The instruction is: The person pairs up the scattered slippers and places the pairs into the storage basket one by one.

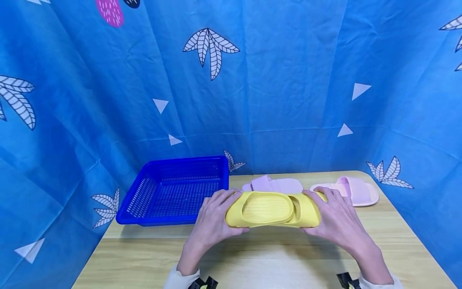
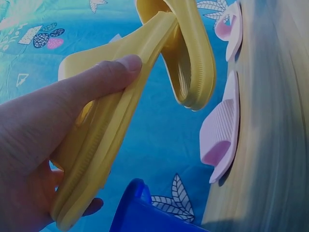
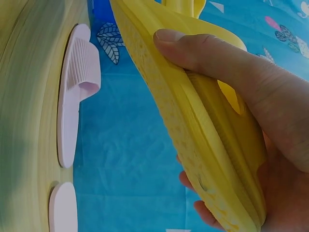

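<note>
Head view shows blue basket (image 1: 173,220) whole, with yellow slippers (image 1: 268,208) overlapping, held above the table right of basket and nearer the person; left wrist catches only a basket corner but shows left hand (image 1: 215,218) pinching one slipper, thumb on its sole edge, while right wrist shows right hand (image 1: 337,218) pinching likewise, plus a patterned outsole the head view misses. Slippers smooth, plastic-looking, ridged footbed; basket perforated; pink slippers (image 1: 288,185) with ribbed straps right of basket. Wood-grain table (image 1: 144,257) under basket, creased blue curtain (image 1: 288,100) with leaf prints behind.
</note>
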Demonstrator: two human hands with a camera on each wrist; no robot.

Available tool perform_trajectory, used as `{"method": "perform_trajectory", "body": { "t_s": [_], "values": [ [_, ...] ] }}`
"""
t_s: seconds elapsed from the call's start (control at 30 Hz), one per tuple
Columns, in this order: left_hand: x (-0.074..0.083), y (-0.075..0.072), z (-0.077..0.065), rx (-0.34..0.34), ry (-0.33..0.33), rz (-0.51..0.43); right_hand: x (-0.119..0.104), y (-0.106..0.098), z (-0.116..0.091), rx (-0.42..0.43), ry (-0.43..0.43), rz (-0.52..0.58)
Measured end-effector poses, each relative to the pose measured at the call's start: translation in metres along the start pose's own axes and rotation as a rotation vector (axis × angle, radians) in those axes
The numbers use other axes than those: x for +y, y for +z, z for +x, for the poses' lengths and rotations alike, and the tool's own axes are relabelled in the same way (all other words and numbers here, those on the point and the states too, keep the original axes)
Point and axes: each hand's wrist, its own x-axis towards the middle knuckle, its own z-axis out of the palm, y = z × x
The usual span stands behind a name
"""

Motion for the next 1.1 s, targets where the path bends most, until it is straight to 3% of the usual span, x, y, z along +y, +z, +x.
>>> {"method": "perform_trajectory", "body": {
  "t_s": [1.1],
  "values": [
    [0.005, 0.010, 0.002, 0.036, 0.094, -0.023, -0.014, 0.010, 0.002, -0.041, -0.023, 0.011]
  ]
}}
